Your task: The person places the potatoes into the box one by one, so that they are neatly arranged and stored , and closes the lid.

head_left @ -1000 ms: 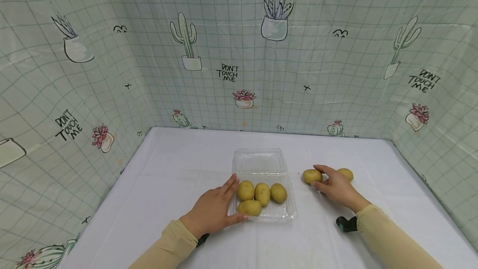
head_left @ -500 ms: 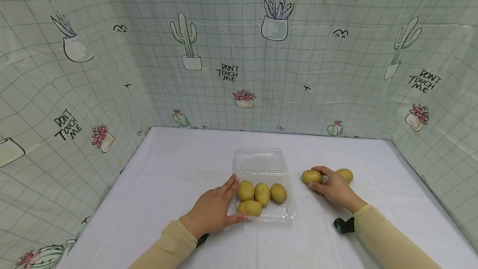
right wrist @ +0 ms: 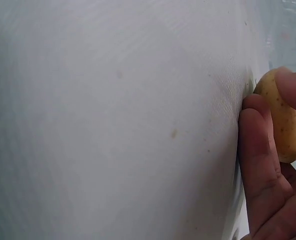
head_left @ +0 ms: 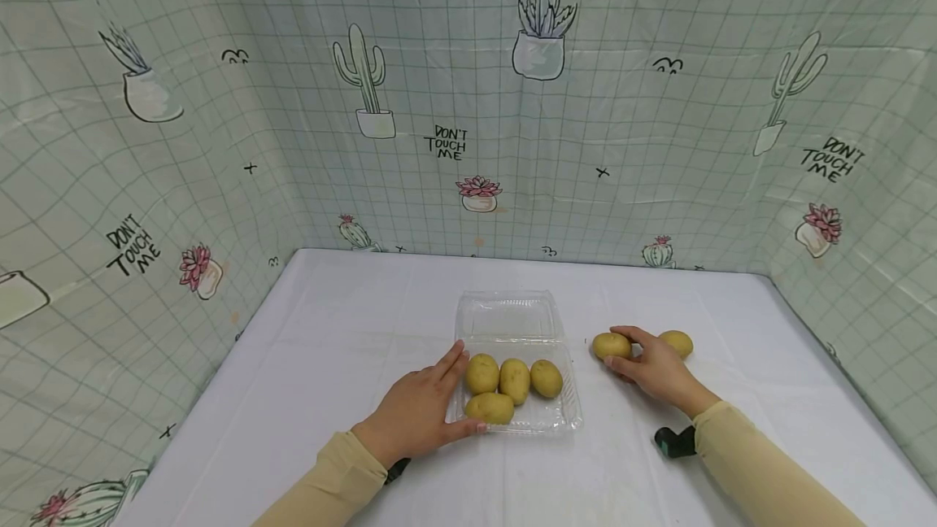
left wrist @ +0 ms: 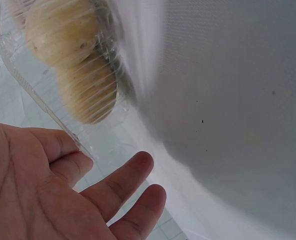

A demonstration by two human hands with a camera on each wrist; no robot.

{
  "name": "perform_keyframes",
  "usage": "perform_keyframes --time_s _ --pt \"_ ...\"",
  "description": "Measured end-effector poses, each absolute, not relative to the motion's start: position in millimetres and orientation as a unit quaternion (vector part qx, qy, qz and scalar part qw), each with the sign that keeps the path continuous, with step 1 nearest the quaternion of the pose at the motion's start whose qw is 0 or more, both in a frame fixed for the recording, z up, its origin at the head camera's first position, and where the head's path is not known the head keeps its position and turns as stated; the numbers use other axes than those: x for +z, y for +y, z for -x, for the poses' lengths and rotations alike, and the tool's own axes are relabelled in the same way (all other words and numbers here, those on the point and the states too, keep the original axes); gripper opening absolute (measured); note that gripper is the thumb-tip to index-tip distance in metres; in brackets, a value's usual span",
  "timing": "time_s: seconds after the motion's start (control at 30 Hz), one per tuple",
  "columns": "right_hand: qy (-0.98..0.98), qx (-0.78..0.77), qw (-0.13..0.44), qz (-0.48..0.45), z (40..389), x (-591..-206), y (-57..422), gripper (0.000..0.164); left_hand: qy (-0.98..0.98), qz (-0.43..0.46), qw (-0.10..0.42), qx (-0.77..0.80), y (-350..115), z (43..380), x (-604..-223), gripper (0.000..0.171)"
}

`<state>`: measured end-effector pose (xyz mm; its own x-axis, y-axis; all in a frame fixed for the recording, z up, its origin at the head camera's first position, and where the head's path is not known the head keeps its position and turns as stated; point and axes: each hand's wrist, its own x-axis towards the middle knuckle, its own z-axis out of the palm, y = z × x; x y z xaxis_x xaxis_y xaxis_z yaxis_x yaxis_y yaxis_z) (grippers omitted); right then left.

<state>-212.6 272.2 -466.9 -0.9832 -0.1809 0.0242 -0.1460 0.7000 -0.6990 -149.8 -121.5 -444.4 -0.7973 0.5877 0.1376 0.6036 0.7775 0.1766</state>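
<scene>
A clear plastic clamshell container (head_left: 571, 409) lies with its lid folded back on the table. Several yellow potatoes (head_left: 515, 381) sit in its base. My left hand (head_left: 416, 415) rests at the container's left side, fingers mostly straight along the left edge and thumb at the front edge. In the left wrist view, fingertips touch the clear rim (left wrist: 35, 95) while two other fingers extend free. To the right of the container, my right hand (head_left: 661, 371) holds a potato (head_left: 611, 346) on the table between thumb and fingers. Another potato (head_left: 677, 342) lies just behind that hand, partly hidden.
A white cloth (head_left: 351, 307) covers the table. Patterned curtains (head_left: 410, 185) with a grid and cactus drawings surround it at the back and sides. A dark device (head_left: 675, 442) shows at the right wrist, and a dark strap (head_left: 397, 470) at the left wrist.
My right hand has shifted slightly to the left around the same potato, which has barely moved. The left hand, the container and its potatoes have stayed in place.
</scene>
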Motion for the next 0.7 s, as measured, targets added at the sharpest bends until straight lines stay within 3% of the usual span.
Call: perform_keyframes --time_s 0.7 --pt "0.923 -0.372 0.025 0.092 211.9 -465.8 269.7 0.059 -0.942 0.315 0.036 -0.11 -122.3 150.2 -445.5 0.096"
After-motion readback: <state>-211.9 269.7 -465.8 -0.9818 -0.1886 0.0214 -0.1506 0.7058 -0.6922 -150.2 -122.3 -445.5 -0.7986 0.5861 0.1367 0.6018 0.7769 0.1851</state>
